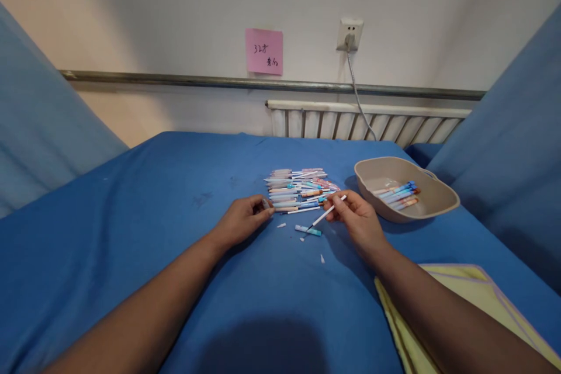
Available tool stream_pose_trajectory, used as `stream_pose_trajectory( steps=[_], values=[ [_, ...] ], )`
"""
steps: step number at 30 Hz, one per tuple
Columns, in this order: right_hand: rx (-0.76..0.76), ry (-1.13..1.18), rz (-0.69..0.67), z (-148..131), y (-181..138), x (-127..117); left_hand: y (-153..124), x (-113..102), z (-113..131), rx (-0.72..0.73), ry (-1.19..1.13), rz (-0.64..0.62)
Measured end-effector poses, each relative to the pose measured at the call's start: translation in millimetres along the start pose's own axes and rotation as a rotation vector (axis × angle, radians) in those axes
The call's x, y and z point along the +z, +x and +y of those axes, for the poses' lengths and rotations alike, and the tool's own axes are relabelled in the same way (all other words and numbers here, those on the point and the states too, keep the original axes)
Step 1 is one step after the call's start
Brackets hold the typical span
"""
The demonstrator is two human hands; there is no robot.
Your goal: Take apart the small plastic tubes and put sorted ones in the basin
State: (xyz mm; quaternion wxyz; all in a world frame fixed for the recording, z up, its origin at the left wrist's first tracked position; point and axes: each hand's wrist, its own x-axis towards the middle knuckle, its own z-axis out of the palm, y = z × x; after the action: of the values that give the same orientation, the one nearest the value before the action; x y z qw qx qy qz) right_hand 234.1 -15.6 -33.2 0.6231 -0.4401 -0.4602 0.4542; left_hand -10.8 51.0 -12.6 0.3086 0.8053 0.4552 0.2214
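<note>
A heap of pens and pen parts (300, 188) lies on the blue tablecloth (175, 198). My left hand (243, 219) rests at the heap's near left edge, fingers pinched on a small pale pen piece. My right hand (355, 219) holds a thin white pen refill (328, 213) that slants down to the left, its tip close to a teal pen barrel (308, 230) lying on the cloth. Small white bits (281, 225) lie scattered nearby.
A beige oval bowl (433, 205) at the right holds several assembled pens (401, 194). A yellow cloth (460, 298) lies at the near right. Blue partitions stand on both sides. A radiator, wall socket with cable and pink note are behind.
</note>
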Motion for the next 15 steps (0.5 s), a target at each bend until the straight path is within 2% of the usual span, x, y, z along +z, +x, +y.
stream_pose_trajectory(
  steps=[4, 8, 11, 15],
  values=[
    [-0.002, -0.011, -0.015, -0.2, -0.2, 1.5, 0.3, -1.8, -1.4, -0.008, 0.026, -0.085],
    [-0.002, -0.01, -0.021, 0.0, -0.4, 2.4, 0.0, -2.4, -1.8, -0.004, 0.021, -0.016],
    [0.0, -0.02, -0.024, -0.2, -0.6, 2.3, -0.5, -1.9, -2.5, 0.016, 0.085, -0.081],
    [0.005, -0.024, -0.022, -1.0, -0.7, 2.8, -1.3, -0.9, -1.9, 0.059, 0.087, -0.003]
  ],
)
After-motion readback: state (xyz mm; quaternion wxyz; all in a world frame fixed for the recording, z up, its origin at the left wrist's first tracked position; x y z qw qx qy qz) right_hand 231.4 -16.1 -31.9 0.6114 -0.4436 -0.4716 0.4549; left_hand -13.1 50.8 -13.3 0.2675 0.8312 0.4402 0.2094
